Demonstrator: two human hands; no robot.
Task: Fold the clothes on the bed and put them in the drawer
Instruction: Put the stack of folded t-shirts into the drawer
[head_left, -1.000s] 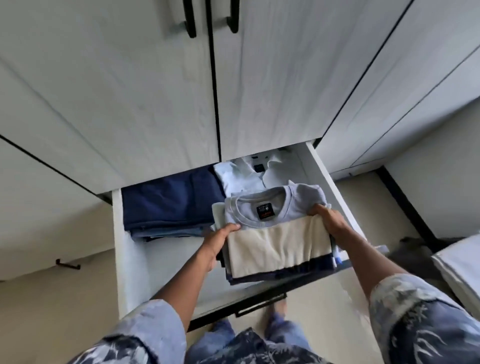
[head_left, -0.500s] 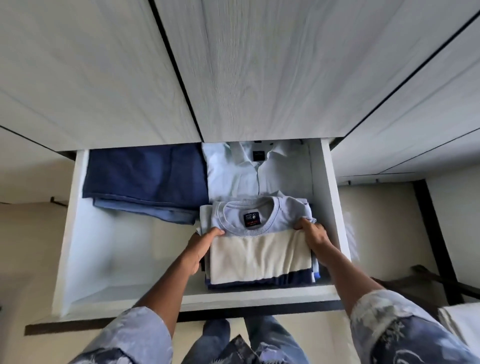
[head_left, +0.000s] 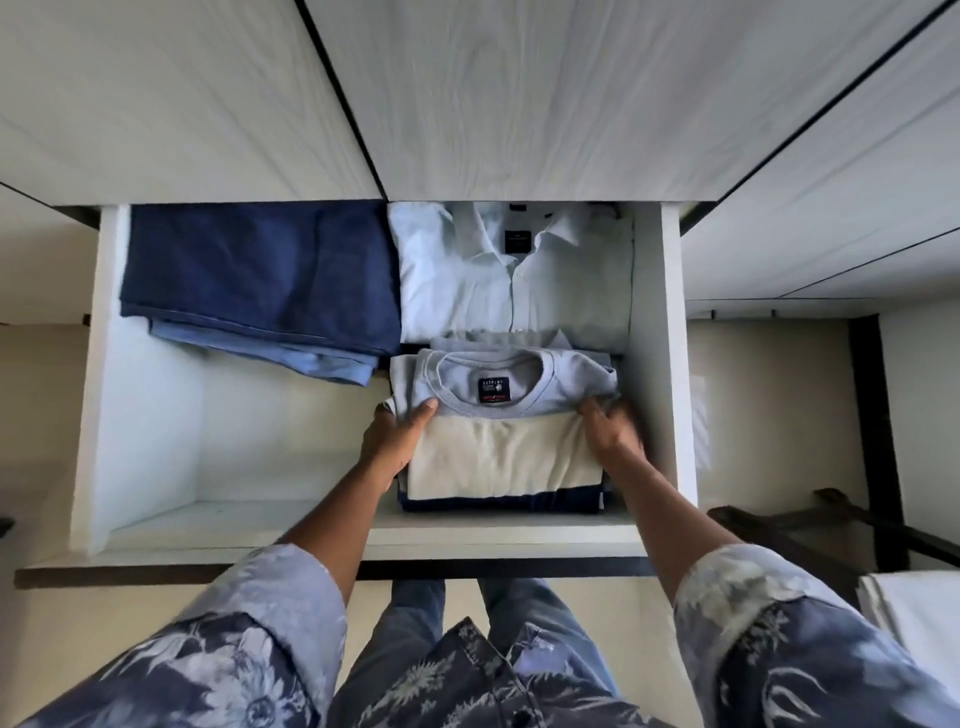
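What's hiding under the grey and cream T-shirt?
A folded navy garment peeks out below the T-shirt; only its front edge shows. Anything deeper is covered.

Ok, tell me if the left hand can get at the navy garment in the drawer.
Probably yes: the navy garment lies uncovered in the open drawer, nothing between, though the left hand now grips the folded stack.

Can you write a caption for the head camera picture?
Left hand and right hand grip a folded grey-and-cream T-shirt in the white drawer, near a pale shirt and navy clothes.
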